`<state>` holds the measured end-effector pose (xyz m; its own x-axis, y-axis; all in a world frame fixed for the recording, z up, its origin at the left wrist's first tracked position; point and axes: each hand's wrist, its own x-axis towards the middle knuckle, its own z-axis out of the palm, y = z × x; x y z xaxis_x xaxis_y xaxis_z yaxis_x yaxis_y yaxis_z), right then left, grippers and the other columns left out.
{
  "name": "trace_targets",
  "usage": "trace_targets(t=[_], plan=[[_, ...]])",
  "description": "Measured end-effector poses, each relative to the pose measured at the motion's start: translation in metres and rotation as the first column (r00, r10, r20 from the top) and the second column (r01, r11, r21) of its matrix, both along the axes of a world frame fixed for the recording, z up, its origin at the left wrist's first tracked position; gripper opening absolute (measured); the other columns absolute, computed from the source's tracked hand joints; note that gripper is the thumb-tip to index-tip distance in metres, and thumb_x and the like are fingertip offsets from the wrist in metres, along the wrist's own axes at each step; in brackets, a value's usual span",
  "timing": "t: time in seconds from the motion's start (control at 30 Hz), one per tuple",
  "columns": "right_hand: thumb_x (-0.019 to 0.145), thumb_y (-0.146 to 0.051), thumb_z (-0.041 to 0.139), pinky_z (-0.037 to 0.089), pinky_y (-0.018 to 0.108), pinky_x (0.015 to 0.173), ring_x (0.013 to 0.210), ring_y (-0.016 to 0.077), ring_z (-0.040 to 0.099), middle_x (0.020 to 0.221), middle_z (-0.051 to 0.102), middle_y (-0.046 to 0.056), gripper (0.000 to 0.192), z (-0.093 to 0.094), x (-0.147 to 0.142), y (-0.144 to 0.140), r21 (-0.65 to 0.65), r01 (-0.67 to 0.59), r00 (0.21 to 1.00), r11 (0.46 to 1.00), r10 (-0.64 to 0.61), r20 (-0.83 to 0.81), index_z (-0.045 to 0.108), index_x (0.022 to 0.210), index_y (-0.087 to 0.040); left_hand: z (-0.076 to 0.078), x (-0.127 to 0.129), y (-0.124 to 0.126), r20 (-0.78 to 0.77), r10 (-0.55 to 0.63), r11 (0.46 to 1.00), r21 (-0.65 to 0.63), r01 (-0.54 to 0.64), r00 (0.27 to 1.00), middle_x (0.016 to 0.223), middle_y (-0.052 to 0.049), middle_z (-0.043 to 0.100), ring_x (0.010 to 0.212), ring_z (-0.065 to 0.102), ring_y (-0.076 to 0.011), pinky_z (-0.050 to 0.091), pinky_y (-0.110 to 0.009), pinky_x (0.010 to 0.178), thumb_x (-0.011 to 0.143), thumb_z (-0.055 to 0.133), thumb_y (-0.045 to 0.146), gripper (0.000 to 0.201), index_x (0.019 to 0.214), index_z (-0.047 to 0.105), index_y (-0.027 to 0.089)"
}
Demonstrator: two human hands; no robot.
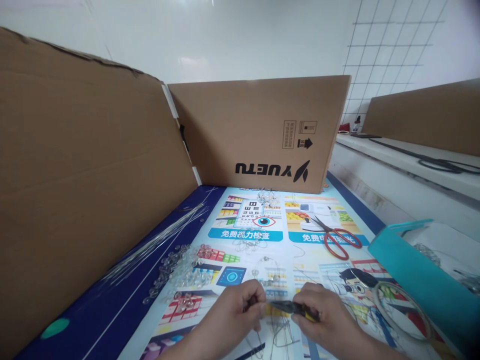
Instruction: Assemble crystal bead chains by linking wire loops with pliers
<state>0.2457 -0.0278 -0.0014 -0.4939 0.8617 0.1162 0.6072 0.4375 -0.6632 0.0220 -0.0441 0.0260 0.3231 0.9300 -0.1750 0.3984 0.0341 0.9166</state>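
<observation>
We find a thin wire piece [267, 306] held low at the centre of the view, just above the printed mat [262, 235] that covers the tabletop. The left hand [234, 312] pinches one end of it, its grip clenched on the wire between thumb and fingertips. The right hand [326, 315] is closed around a small pair of pliers [290, 307] with yellow on the handle, the dark nose pointing left and meeting the wire just beside the left fingertips. We judge the step in hand to be bending or nipping the wire at the plier nose; whether the nose is actually closed on the wire is too small to tell. The next move, in our judgement, calls for a steady hold from the left hand while the right turns or squeezes the pliers, as the wire is fine and would slip easily. Moving outward, loose bent wires lie on the mat below and beyond the hands. To the left sits a heap of clear beads [180, 272], and beyond it a bundle of straight wires [161, 237] along the dark blue border. Red-handled scissors [337, 237] lie well apart to the upper right, a coil of clear line [401, 310] lies near the right hand, and a teal box [420, 275] stands at the right edge. Cardboard panels [258, 135] screen the workplace at back and left.
</observation>
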Motion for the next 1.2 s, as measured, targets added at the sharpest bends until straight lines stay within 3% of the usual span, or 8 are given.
trace_targets(t=[0.2, 0.37, 0.5, 0.6, 0.67, 0.83, 0.97, 1.2], plan=[[0.070, -0.014, 0.057, 0.032, 0.021, 0.056, 0.063, 0.0109, 0.051, 0.062, 0.048, -0.004, 0.010, 0.005, -0.001, -0.001, 0.000, -0.009, 0.998, 1.000, 0.009, 0.069, 0.056, 0.062, -0.019, 0.005, -0.001, -0.002, -0.134, -0.051, 0.989, 0.131, 0.069, 0.990, 0.063, 0.005, 0.057, 0.058, 0.048, -0.0116, 0.033, -0.020, 0.053, 0.080, 0.049, 0.021, 0.009, 0.078, 0.057, 0.020], [0.070, -0.015, 0.058, 0.032, 0.021, 0.056, 0.063, 0.0110, 0.052, 0.063, 0.051, -0.003, 0.009, 0.006, -0.004, -0.004, 0.008, -0.020, 0.994, 1.000, 0.019, 0.108, 0.056, 0.062, -0.019, 0.009, 0.002, -0.006, -0.223, -0.048, 0.970, 0.221, 0.098, 0.974, 0.073, 0.001, 0.065, 0.068, 0.056, -0.0145, 0.037, -0.022, 0.061, 0.084, 0.046, 0.025, 0.020, 0.082, 0.066, 0.022], [0.069, -0.016, 0.060, 0.034, 0.021, 0.056, 0.064, 0.0117, 0.052, 0.066, 0.053, -0.003, 0.004, 0.001, -0.003, -0.006, 0.023, -0.018, 0.993, 1.000, 0.015, 0.115, 0.059, 0.068, -0.020, 0.009, 0.005, -0.004, -0.108, 0.009, 0.981, 0.192, 0.012, 0.994, 0.068, -0.001, 0.065, 0.067, 0.058, -0.0160, 0.039, -0.024, 0.062, 0.083, 0.048, 0.026, 0.023, 0.071, 0.066, 0.019], [0.071, -0.015, 0.058, 0.038, 0.024, 0.060, 0.070, 0.0145, 0.053, 0.074, 0.056, 0.000, 0.011, -0.003, 0.000, -0.007, 0.156, -0.013, 0.996, 0.988, 0.000, 0.084, 0.061, 0.079, -0.022, 0.009, 0.004, -0.001, 0.136, 0.154, 0.988, 0.010, -0.156, 0.979, 0.069, -0.004, 0.067, 0.070, 0.060, -0.0178, 0.042, -0.025, 0.060, 0.078, 0.053, 0.028, 0.020, 0.066, 0.063, 0.016], [0.076, -0.015, 0.055, 0.039, 0.028, 0.065, 0.074, 0.0174, 0.052, 0.078, 0.058, 0.002, 0.013, -0.002, 0.002, -0.006, 0.344, -0.018, 0.997, 0.939, -0.007, 0.072, 0.061, 0.085, -0.021, 0.009, 0.004, 0.002, 0.290, 0.256, 0.964, -0.154, -0.219, 0.922, 0.072, -0.006, 0.068, 0.067, 0.061, -0.0171, 0.043, -0.024, 0.056, 0.076, 0.055, 0.030, 0.020, 0.063, 0.059, 0.016], [0.081, -0.015, 0.052, 0.036, 0.035, 0.067, 0.072, 0.0205, 0.049, 0.077, 0.059, 0.006, 0.016, 0.006, 0.005, -0.004, 0.706, -0.144, 0.982, 0.693, 0.012, 0.188, 0.061, 0.094, -0.016, -0.002, 0.007, 0.004, 0.440, 0.383, 0.898, -0.384, -0.215, 0.812, 0.072, -0.005, 0.067, 0.055, 0.061, -0.0131, 0.043, -0.023, 0.049, 0.073, 0.060, 0.032, 0.021, 0.063, 0.053, 0.015], [0.080, -0.011, 0.053, 0.036, 0.037, 0.067, 0.075, 0.0223, 0.051, 0.082, 0.061, 0.009, 0.021, 0.009, 0.008, -0.005, 0.789, -0.272, 0.950, 0.551, 0.022, 0.312, 0.061, 0.099, -0.011, -0.008, 0.011, 0.003, 0.452, 0.410, 0.883, -0.416, -0.219, 0.792, 0.068, -0.004, 0.065, 0.051, 0.057, -0.0107, 0.045, -0.024, 0.049, 0.073, 0.061, 0.032, 0.021, 0.063, 0.053, 0.015], [0.086, -0.007, 0.039, 0.038, 0.039, 0.070, 0.078, 0.0221, 0.056, 0.084, 0.065, 0.011, 0.028, 0.024, 0.010, -0.009, 0.800, -0.382, 0.911, 0.463, 0.041, 0.411, 0.063, 0.100, -0.011, -0.007, 0.013, 0.000, 0.503, 0.433, 0.869, -0.454, -0.198, 0.748, 0.071, -0.003, 0.066, 0.054, 0.059, -0.0103, 0.044, -0.022, 0.049, 0.073, 0.063, 0.033, 0.023, 0.064, 0.053, 0.014]])
